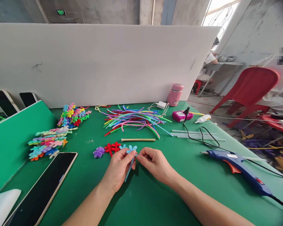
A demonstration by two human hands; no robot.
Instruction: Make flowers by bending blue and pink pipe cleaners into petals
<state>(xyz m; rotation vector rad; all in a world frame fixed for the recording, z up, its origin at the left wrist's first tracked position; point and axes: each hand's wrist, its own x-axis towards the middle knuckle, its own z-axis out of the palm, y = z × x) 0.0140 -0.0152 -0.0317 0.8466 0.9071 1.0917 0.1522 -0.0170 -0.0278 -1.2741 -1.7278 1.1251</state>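
Observation:
Near the middle of the green table (155,194), my left hand (119,168) pinches a light blue pipe-cleaner flower (132,149), whose straight end hangs down below the fingers. My right hand (155,163) touches the flower's right side, thumb and forefinger pressed together on it. Just left of the hands lie red flowers (112,147) and a purple flower (99,152). Part of another light blue piece shows behind my left hand. A tan stick (138,140) lies beyond the hands, and farther back is a loose pile of coloured pipe cleaners (134,119).
Finished flowers (49,141) are heaped at left, by a phone (44,188). At right are a blue glue gun (240,169) with black cable, clear glue sticks (195,135), a magenta box (182,116), a white bottle (203,119) and a pink flask (175,94). People sit beyond.

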